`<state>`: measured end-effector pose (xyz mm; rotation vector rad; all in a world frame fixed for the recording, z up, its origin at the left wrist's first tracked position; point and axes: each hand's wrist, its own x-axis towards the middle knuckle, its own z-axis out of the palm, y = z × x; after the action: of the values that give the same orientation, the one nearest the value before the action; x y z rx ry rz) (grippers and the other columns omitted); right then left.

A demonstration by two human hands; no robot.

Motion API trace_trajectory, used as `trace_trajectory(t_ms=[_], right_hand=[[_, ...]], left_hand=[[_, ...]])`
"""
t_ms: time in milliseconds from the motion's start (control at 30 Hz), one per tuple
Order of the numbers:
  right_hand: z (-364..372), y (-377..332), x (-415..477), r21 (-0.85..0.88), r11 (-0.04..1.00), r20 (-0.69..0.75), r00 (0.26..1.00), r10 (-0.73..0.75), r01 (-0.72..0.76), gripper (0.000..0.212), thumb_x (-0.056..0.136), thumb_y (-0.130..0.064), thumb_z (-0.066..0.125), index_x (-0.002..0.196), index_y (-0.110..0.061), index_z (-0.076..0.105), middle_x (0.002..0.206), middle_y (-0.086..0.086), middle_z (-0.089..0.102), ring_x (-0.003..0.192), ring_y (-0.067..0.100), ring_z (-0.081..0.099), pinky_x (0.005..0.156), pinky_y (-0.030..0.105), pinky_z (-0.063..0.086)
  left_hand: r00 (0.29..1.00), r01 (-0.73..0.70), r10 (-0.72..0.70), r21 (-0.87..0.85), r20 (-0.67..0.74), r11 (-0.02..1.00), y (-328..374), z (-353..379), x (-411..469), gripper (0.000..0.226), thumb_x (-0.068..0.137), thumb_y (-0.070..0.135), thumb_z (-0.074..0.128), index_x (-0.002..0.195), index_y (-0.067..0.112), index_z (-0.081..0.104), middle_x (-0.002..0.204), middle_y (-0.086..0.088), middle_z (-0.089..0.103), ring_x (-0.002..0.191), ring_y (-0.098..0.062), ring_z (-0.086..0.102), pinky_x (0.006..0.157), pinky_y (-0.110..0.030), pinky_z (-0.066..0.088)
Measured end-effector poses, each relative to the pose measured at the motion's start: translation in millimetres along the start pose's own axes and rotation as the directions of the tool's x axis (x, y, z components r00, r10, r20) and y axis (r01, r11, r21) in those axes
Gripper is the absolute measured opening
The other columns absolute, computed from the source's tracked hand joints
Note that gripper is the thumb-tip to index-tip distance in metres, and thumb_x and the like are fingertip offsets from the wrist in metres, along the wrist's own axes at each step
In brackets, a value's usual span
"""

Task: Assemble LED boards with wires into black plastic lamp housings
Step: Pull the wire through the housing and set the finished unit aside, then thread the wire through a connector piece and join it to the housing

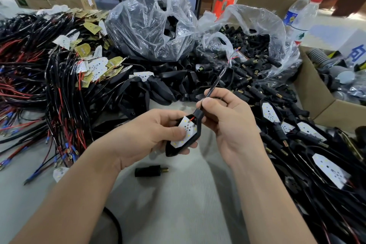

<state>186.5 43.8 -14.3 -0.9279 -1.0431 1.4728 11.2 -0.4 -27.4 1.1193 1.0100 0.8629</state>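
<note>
The left hand (156,130), at the centre of the frame, grips the black lamp housing (196,132): the fingers are curled beneath it and the thumb presses down on the white LED board (187,129), which lies in the open face of the housing. A short red lead shows at the upper end of the board, near the housing neck. The right hand (227,123), just right of centre, pinches the black wire (215,83) between thumb and forefinger just above the neck. From there the wire runs up and to the right toward the parts pile. Both hands are held above the pale table surface (178,194). A loose black connector (151,171) with a brass tip lies on the table below the left hand. The left of the frame holds a heap of wired boards (59,77) with red and black leads. Upper centre stands a clear plastic bag of black housings (150,25). To its right is a second bag of connectors (251,45). Finished assemblies (301,134) lie along the right side, beside a cardboard box (320,109). A water bottle (299,18) stands at the upper right.
</note>
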Motion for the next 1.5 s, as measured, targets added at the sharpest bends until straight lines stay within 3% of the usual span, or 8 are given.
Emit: trace_trajectory(t_ms=[233,533,633,767,900,1133,1300,1500], right_hand=[[7.4,3.3,0.9,0.004,0.997,-0.020,0.997,-0.075,0.075,0.023,0.088,0.016,0.058,0.090,-0.006,0.065,0.065,0.006,0.069,0.058,0.011,0.063,0.060,0.020,0.053],[8.4,7.5,4.3,-0.004,0.995,-0.033,0.994,-0.103,0.103,0.025,0.095,0.009,0.047,0.086,-0.010,0.059,0.069,0.010,0.068,0.056,0.023,0.064,0.058,0.032,0.056],[4.6,6.2,4.7,-0.129,0.983,-0.086,0.986,-0.143,0.131,0.024,0.098,0.005,0.047,0.090,-0.011,0.062,0.061,0.003,0.065,0.045,0.015,0.057,0.046,0.027,0.051],[0.5,6.6,4.9,-0.224,0.970,-0.057,0.992,-0.110,0.094,0.021,0.100,0.002,0.047,0.097,-0.008,0.065,0.059,0.003,0.060,0.040,0.014,0.049,0.041,0.023,0.042],[-2.7,8.9,4.1,-0.354,0.932,0.003,0.997,-0.077,0.073,0.021,0.099,0.001,0.045,0.095,-0.007,0.064,0.058,0.003,0.058,0.038,0.016,0.048,0.039,0.023,0.038],[-6.9,12.6,5.4,-0.451,0.892,-0.015,0.999,-0.045,0.033,0.019,0.100,-0.010,0.046,0.088,-0.012,0.061,0.058,0.001,0.059,0.037,0.018,0.049,0.041,0.027,0.040],[-9.4,9.8,2.8,-0.468,0.884,0.053,0.998,0.015,0.011,0.019,0.102,-0.013,0.048,0.087,-0.009,0.059,0.059,0.003,0.061,0.037,0.020,0.049,0.040,0.025,0.040],[-15.5,3.9,-1.1,-0.515,0.857,0.195,0.972,0.135,-0.016,0.030,0.098,-0.014,0.049,0.071,0.000,0.047,0.060,0.011,0.062,0.038,0.024,0.050,0.043,0.024,0.039]], left_hand=[[0.992,-0.067,0.074,0.069,-0.101,0.995,-6.4,13.2,10.6,0.035,0.066,0.001,0.082,0.097,0.013,0.073,0.082,-0.011,0.073,0.073,-0.019,0.066,0.068,-0.024,0.053],[0.957,-0.002,0.095,0.323,-0.273,0.946,-11.2,21.3,14.8,0.040,0.056,0.024,0.088,0.094,0.026,0.077,0.072,-0.005,0.075,0.064,-0.013,0.062,0.078,-0.045,0.057],[0.955,-0.038,0.146,0.381,-0.257,0.924,-7.9,30.5,13.9,0.024,0.068,0.039,0.088,0.088,0.029,0.079,0.055,-0.002,0.060,0.049,-0.010,0.046,0.050,-0.026,0.043],[0.969,-0.073,0.151,0.364,-0.193,0.929,3.8,24.6,3.6,0.013,0.087,0.032,0.081,0.077,0.024,0.080,0.069,-0.007,0.074,0.059,-0.012,0.068,0.053,-0.022,0.053],[0.969,0.104,0.096,0.731,-0.226,0.675,18.9,-1.0,-11.2,0.022,0.065,0.047,0.089,0.068,0.028,0.076,0.057,0.005,0.069,0.046,-0.005,0.057,0.045,-0.015,0.042],[0.947,0.199,-0.297,0.947,-0.120,0.252,24.4,-10.3,-25.9,0.049,0.045,0.049,0.089,0.089,0.053,0.069,0.081,0.032,0.066,0.065,0.010,0.059,0.046,-0.010,0.037],[0.962,0.203,-0.252,0.884,-0.101,0.421,16.5,-15.7,-23.9,0.027,0.062,0.028,0.086,0.081,0.041,0.074,0.075,0.019,0.070,0.057,0.004,0.060,0.050,-0.013,0.042],[0.991,0.058,0.007,0.474,-0.135,0.879,22.3,-24.4,-20.2,0.024,0.075,-0.007,0.083,0.083,0.016,0.079,0.082,-0.009,0.077,0.068,-0.012,0.068,0.065,-0.020,0.055]])
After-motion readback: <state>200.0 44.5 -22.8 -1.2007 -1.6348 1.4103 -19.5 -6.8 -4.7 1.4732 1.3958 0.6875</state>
